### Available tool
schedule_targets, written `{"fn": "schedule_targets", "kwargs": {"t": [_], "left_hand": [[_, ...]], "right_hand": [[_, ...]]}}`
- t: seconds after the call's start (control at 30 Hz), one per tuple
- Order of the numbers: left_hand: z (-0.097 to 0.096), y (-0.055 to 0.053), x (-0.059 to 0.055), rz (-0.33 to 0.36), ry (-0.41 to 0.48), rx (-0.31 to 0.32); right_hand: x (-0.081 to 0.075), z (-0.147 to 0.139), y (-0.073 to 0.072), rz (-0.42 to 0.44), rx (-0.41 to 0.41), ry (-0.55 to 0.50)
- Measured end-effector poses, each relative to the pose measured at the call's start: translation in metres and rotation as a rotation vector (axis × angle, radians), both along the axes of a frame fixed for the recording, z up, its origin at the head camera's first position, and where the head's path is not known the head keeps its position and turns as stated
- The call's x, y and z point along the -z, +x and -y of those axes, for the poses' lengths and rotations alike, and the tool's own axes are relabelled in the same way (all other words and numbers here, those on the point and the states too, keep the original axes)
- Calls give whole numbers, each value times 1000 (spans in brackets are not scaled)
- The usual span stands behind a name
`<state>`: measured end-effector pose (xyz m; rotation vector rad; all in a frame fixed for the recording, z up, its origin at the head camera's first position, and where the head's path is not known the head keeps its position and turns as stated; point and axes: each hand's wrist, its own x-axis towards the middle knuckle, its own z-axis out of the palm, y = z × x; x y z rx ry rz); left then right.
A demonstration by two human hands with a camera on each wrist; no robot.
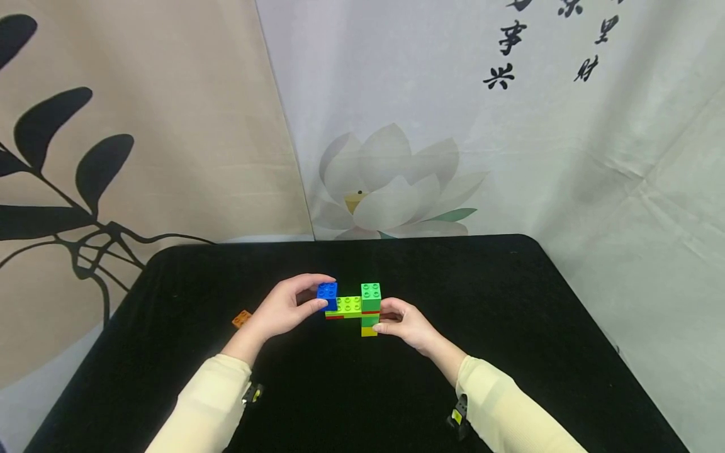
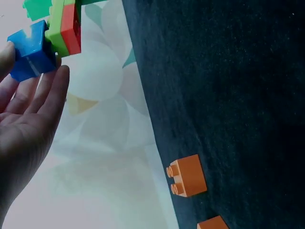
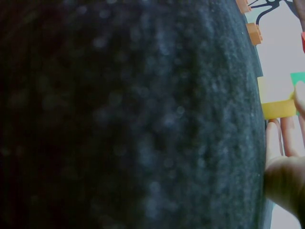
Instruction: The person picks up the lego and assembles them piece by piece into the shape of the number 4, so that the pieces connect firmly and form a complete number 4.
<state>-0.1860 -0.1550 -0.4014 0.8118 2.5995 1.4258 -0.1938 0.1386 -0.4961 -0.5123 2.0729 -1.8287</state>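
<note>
Together, above a black table (image 1: pixel 510 302), the left hand (image 1: pixel 283 309) pinches a blue brick (image 1: pixel 327 296) on a brick assembly (image 1: pixel 357 308), while the right hand (image 1: pixel 404 324) grips its green column (image 1: pixel 370 305).

Left hand (image 1: pixel 286 309): raised, fingers and thumb curled in a pinching grip.
Right hand (image 1: pixel 403 324): raised, fingers curled in a grip.
Forearms: angled inward, cream sleeves.
</note>
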Motion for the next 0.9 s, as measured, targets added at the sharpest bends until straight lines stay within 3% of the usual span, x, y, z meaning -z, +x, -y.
{"fn": "schedule_targets", "kwargs": {"t": [0.37, 0.67, 0.9], "left_hand": [[-6, 3, 4, -13, 6, -6], [-7, 5, 8, 35, 24, -40], [-10, 9, 15, 96, 98, -79]], "right_hand": [[0, 0, 0, 8, -6, -6], [0, 1, 0, 4, -1, 3], [0, 1, 0, 4, 0, 3]]}}
